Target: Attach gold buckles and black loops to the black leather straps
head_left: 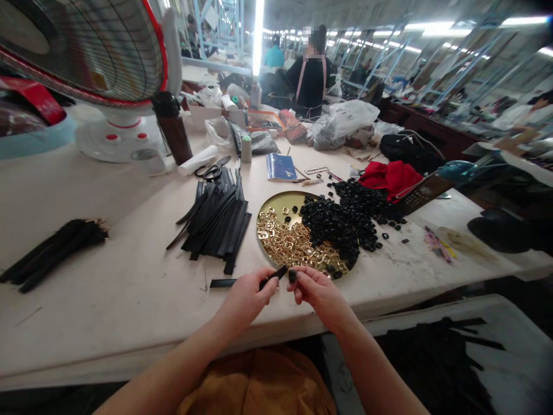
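My left hand (pixel 250 294) is closed on a thin black strap (pixel 273 277) near the table's front edge, with the strap's end poking out to the right. Just to its right, my right hand (pixel 313 291) pinches a small black loop (pixel 292 275) close to that strap end. Right behind both hands lies a round gold tray (pixel 280 203) holding several gold buckles (pixel 288 241) and a heap of black loops (pixel 341 219). One loose black strap (pixel 222 283) lies flat on the table left of my left hand.
A pile of black straps (pixel 216 219) sits left of the tray, and a bound bundle (pixel 52 251) lies at far left. A fan (pixel 108 63), a bottle (pixel 173 127), scissors (pixel 211 170), a blue booklet (pixel 280 167), red cloth (pixel 389 176) and bags stand behind. A person (pixel 311 75) works across the table.
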Tool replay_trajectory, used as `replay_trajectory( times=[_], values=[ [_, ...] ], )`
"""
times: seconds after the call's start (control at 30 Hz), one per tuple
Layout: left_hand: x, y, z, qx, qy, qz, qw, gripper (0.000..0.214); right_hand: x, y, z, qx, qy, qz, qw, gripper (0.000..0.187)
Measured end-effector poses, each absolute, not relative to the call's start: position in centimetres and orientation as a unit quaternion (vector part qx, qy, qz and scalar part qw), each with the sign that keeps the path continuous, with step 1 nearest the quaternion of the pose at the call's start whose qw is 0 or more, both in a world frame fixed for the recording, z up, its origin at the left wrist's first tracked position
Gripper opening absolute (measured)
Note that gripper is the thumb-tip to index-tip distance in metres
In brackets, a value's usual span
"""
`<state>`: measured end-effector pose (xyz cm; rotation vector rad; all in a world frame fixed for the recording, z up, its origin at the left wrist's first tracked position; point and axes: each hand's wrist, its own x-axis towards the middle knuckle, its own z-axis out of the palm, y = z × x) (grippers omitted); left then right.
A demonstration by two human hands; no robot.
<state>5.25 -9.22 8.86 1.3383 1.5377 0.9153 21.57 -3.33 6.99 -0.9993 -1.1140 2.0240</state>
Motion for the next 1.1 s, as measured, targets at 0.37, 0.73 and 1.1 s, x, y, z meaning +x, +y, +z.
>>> replay_trajectory(
  times=[0.37, 0.73, 1.1],
  values=[
    [6.5, -6.7, 6.7, 0.513, 0.64, 0.394, 0.415, 0.024, 19.2, -2.6, 5.1, -0.439, -0.518, 0.624, 0.386, 0.026],
    [5.8, -8.3, 7.1, 0.493, 0.592, 0.428, 0.472, 0.031, 20.4, -3.6, 5.2, -0.425, -0.379, 0.727, 0.384, 0.029],
    [5.6, -8.8, 7.5, 0.542, 0.627, 0.362, 0.427, 0.031, 20.3, -3.9, 5.3, -0.394, -0.241, 0.813, 0.355, 0.026]
  ],
)
